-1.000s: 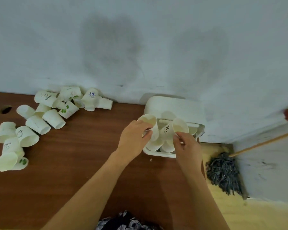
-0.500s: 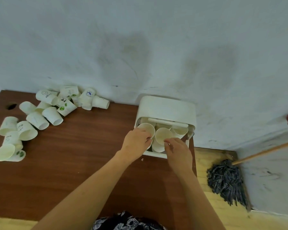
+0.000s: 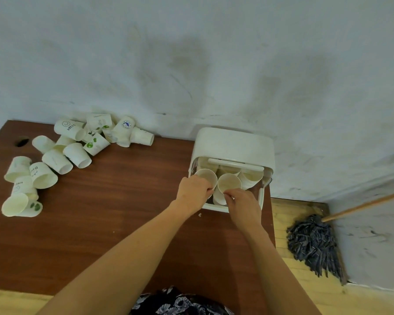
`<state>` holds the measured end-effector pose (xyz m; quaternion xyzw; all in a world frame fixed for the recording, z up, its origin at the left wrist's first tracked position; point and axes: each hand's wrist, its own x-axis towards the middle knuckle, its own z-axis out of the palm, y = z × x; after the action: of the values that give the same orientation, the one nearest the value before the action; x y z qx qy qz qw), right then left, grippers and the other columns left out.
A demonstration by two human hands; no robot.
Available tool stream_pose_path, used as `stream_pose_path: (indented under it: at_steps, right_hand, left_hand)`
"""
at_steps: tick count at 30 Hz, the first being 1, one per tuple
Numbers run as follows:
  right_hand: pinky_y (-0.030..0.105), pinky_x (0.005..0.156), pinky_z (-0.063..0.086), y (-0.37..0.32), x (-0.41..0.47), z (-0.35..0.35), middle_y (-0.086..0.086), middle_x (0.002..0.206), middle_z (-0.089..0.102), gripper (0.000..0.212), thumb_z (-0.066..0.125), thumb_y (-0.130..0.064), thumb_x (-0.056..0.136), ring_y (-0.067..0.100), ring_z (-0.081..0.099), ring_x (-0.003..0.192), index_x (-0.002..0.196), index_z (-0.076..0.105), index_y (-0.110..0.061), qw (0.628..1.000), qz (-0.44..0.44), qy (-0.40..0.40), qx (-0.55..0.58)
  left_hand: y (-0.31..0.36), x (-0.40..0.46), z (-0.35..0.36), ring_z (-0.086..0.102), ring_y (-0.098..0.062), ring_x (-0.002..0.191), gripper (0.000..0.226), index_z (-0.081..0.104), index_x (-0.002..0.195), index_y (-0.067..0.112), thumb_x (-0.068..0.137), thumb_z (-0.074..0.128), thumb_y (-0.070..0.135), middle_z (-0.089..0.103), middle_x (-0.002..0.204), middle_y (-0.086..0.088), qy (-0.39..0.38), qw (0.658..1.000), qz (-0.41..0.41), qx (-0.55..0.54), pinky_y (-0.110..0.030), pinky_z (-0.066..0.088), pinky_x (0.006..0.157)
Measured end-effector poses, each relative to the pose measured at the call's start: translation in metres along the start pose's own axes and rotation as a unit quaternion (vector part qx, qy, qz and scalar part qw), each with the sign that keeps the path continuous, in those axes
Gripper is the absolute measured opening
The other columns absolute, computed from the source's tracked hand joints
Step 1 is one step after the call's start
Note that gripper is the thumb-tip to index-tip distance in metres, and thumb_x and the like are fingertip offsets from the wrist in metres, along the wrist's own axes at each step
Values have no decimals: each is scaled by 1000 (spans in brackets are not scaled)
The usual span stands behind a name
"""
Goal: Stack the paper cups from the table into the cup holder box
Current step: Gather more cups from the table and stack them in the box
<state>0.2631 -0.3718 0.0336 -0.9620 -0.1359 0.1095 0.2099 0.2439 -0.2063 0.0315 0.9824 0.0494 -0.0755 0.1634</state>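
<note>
The white cup holder box (image 3: 233, 144) stands at the table's right end against the wall, its front open and its lid raised. Several cups sit stacked inside it. My left hand (image 3: 192, 192) grips a paper cup (image 3: 206, 176) at the box's left front. My right hand (image 3: 243, 203) pinches the rim of a second paper cup (image 3: 229, 183) beside it, on top of the cups inside. Many loose paper cups (image 3: 73, 146), some printed with green leaves or "HELLO", lie on their sides at the table's far left.
The brown wooden table (image 3: 114, 219) has a cable hole (image 3: 22, 142) at its far left corner. A grey wall runs right behind it. A dark mop (image 3: 314, 242) with a wooden handle rests on the floor to the right of the table.
Both hands have lowered their cups from above the box down into its front opening. The view has tilted down slightly, so the table looks farther away.
</note>
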Motion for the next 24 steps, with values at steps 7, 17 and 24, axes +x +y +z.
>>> stream_pose_path:
  at_steps: [7, 17, 24]
  right_hand:
    - [36, 86, 53, -29, -12, 5, -5, 121, 65, 24, 54, -25, 97, 16, 59, 105, 116, 68, -22, 994, -2, 84, 64]
    - [30, 80, 50, -161, -36, 83, -8, 100, 65, 26, 48, -37, 100, 9, 60, 90, 110, 68, -23, 993, -75, -34, 87]
    - [18, 78, 41, -279, -42, 158, -7, 112, 65, 23, 53, -29, 99, 3, 54, 90, 118, 66, -22, 990, -56, -91, 87]
  left_hand:
    - [-22, -24, -27, 55, -16, 102, 26, 64, 116, 19, 94, 54, 30, 62, 115, 4, 104, 989, 34, -98, -32, 50, 83]
    - [-196, -116, -50, 57, -11, 97, 24, 62, 115, 27, 94, 55, 35, 61, 108, 10, 70, 984, -129, -103, -28, 48, 81]
    - [-344, -167, -68, 57, -18, 99, 22, 61, 113, 25, 93, 55, 31, 61, 107, 4, 53, 974, -206, -73, -33, 49, 80]
